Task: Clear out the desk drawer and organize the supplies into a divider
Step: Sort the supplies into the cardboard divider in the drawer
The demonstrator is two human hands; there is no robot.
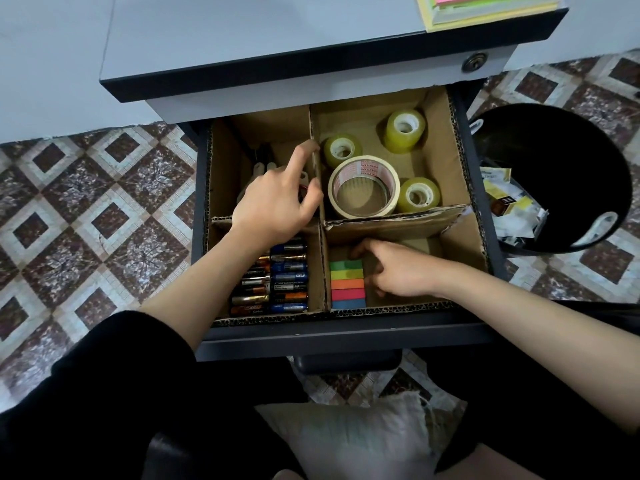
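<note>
— Head view: how is the left grip point(277, 202)?
— Spread open, forefinger touching the divider's point(391, 226) middle wall.
— And the right grip point(398, 268)?
— Curled round the sticky flags point(347, 284), divider's near-right compartment.

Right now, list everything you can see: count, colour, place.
drawer: one, dark grey, open under the desk
divider: one, brown cardboard, four compartments, inside drawer
small tape rolls: three, yellowish, far right compartment
big tape roll: one, cream, same compartment
batteries: many, mixed colours, near left compartment
sticky tabs: one pad, striped colours, near right compartment
paper pads: one stack, yellow and pink, desk top
bin: one, black, right of drawer
left hand: over far left compartment
right hand: holds sticky tabs
</note>
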